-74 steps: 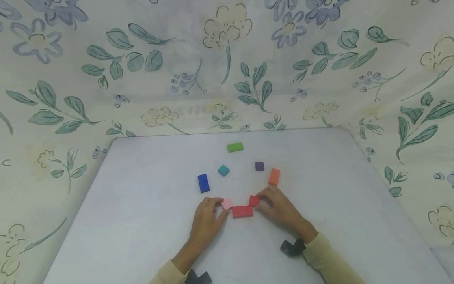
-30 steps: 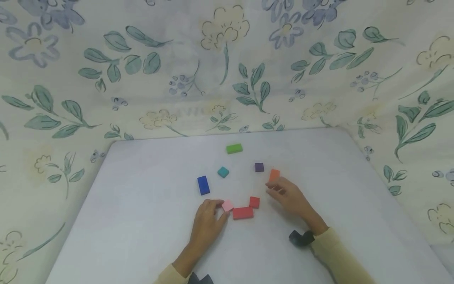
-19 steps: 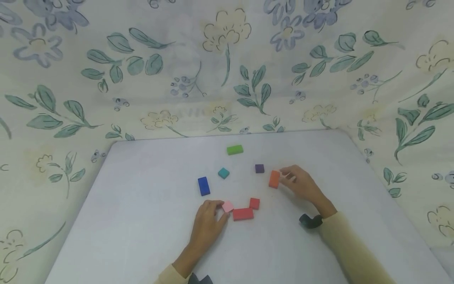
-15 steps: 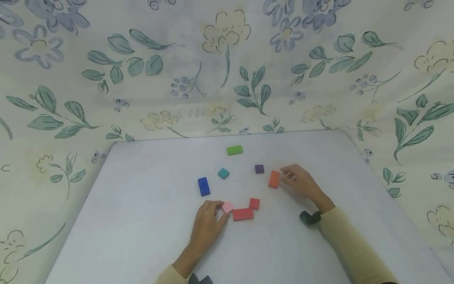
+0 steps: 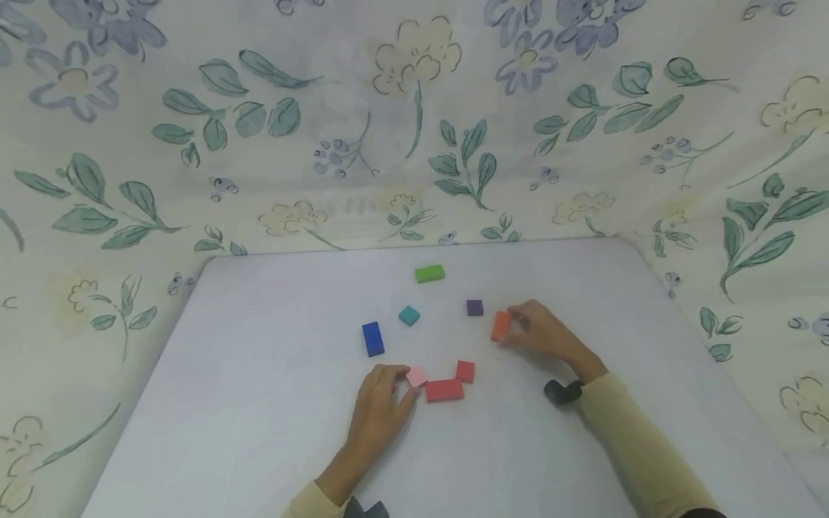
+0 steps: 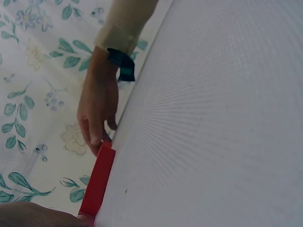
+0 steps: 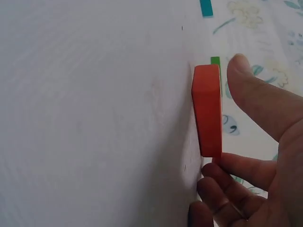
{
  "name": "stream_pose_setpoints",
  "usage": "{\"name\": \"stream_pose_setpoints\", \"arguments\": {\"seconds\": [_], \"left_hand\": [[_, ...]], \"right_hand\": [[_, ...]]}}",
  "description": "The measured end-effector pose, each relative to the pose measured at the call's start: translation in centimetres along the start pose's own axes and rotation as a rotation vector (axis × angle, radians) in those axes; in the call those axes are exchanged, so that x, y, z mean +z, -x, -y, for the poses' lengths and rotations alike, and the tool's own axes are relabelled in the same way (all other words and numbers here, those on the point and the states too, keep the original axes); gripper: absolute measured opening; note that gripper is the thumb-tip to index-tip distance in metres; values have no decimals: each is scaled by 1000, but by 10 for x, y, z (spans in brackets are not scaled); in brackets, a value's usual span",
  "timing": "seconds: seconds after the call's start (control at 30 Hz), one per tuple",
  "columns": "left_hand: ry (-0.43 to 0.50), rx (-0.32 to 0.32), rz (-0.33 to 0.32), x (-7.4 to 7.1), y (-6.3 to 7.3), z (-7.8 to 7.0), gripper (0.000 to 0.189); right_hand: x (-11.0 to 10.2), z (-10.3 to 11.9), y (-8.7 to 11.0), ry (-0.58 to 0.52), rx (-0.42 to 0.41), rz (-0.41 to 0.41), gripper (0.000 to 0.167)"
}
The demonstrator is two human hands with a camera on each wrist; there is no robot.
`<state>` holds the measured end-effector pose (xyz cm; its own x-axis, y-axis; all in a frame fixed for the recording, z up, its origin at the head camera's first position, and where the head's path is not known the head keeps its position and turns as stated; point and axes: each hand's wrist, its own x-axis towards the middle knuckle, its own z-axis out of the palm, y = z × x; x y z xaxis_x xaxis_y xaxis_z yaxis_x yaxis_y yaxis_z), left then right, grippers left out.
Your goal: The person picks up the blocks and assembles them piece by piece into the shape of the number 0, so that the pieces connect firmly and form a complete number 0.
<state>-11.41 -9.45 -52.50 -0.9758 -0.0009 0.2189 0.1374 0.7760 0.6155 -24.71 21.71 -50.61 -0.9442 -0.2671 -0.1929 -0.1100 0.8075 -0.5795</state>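
My left hand [image 5: 377, 411] pinches a pink block [image 5: 417, 377] between thumb and index finger. That block touches the left corner of a red rectangular block [image 5: 444, 391]; a small red square block [image 5: 465, 371] sits at its right end. My right hand [image 5: 547, 332] is around an orange rectangular block [image 5: 501, 326], with thumb and index finger near its two ends. In the right wrist view the index fingertip meets one end of the orange block [image 7: 208, 113], while the thumb [image 7: 241, 71] stands slightly apart. The left wrist view shows a red block [image 6: 98, 182]; the pink one is hidden there.
On the white table [image 5: 259, 432] lie a blue rectangular block [image 5: 373, 339], a teal square block [image 5: 409, 316], a green block [image 5: 430, 273] and a purple block [image 5: 475, 308]. A floral cloth [image 5: 324, 129] hangs behind and at the sides.
My right hand has left the small red block, passed over the orange block to its right side and brought thumb and index finger around it. My left hand stays on the pink block.
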Motion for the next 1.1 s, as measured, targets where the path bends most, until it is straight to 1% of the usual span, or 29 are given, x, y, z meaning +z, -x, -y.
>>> {"name": "stream_pose_setpoints", "arguments": {"seconds": [0.2,0.37,0.43,0.6,0.73,0.83,0.97,1.1], "left_hand": [[-14,15,-5,0,-2,-1,33],[-17,-13,7,1,0,1,34],[-11,-25,20,2,1,0,34],[1,-36,38,5,3,-1,35],[-1,-35,22,4,3,-1,35],[-15,-28,13,4,1,-1,35],[-25,-20,15,4,-1,-1,35],[-12,-21,11,2,-1,-3,35]], "right_hand": [[-3,-3,5,-41,-37,-6,78],[3,-5,5,-57,-35,-18,75],[5,-7,5,-47,-29,-19,74],[5,-11,6,-39,-24,-13,73],[6,-12,7,-31,-69,-24,71],[6,-12,7,-24,-97,-51,68],[6,-11,7,-15,-108,-81,64],[6,-11,7,-20,-101,-78,62]]}}
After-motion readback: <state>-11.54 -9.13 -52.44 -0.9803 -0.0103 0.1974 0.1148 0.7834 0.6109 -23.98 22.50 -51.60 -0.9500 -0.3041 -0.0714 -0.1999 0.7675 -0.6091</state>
